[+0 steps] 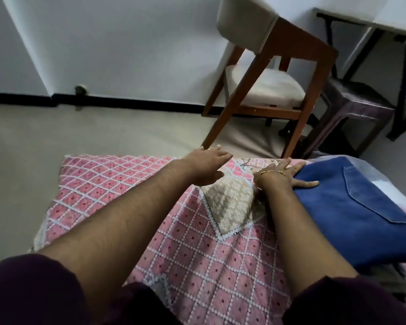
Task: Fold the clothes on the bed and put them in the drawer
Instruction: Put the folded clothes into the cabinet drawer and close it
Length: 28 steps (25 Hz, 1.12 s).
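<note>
Two bare forearms reach across the pink garment [197, 242], soft, limp and best pinched at its far hem, to where the left hand [205, 166] hovers with fingers spread and the right hand [288, 173] lies flat, fingers apart, beside the folded jeans [352, 207]
</note>
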Available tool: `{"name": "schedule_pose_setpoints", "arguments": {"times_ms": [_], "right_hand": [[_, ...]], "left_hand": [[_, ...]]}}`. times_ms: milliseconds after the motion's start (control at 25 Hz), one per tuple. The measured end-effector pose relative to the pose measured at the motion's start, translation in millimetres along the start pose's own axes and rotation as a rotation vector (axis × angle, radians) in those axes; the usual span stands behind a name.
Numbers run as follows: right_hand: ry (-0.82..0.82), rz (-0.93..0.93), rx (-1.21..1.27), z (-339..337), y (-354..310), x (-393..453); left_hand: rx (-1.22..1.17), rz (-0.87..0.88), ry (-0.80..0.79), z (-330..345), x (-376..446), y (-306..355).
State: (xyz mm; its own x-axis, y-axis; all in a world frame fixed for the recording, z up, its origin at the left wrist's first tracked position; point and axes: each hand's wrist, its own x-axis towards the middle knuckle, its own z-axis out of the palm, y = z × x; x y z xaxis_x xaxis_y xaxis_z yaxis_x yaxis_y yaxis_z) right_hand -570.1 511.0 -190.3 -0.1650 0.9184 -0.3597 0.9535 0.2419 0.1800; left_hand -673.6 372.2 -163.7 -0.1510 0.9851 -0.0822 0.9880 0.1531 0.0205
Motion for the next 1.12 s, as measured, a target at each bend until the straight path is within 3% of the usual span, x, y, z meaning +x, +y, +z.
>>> {"name": "schedule_pose_setpoints", "arguments": {"times_ms": [160,320,600,760,880,1000,1120], "right_hand": [[0.038,0.059,-0.056,18,-4,13],[-0.010,0.060,-0.179,43,-23,9],[0.010,0.108,-0.246,46,-51,24],[0.080,0.063,-0.064,30,-42,15],[0.259,0.002,0.234,3,-17,-7],[0.481,0.125,0.411,-9,33,-26],[0.494,0.410,0.549,3,95,-47]], "left_hand": [[0.071,0.113,-0.063,14,-2,-26],[0.042,0.229,0.001,3,-16,-55],[0.102,0.260,0.013,-9,41,-87],[0.005,0.337,-0.014,7,79,-44],[-0.070,0.376,0.007,12,96,-4],[-0.257,0.326,0.019,2,105,29],[-0.526,0.183,-0.080,1,109,56]]}}
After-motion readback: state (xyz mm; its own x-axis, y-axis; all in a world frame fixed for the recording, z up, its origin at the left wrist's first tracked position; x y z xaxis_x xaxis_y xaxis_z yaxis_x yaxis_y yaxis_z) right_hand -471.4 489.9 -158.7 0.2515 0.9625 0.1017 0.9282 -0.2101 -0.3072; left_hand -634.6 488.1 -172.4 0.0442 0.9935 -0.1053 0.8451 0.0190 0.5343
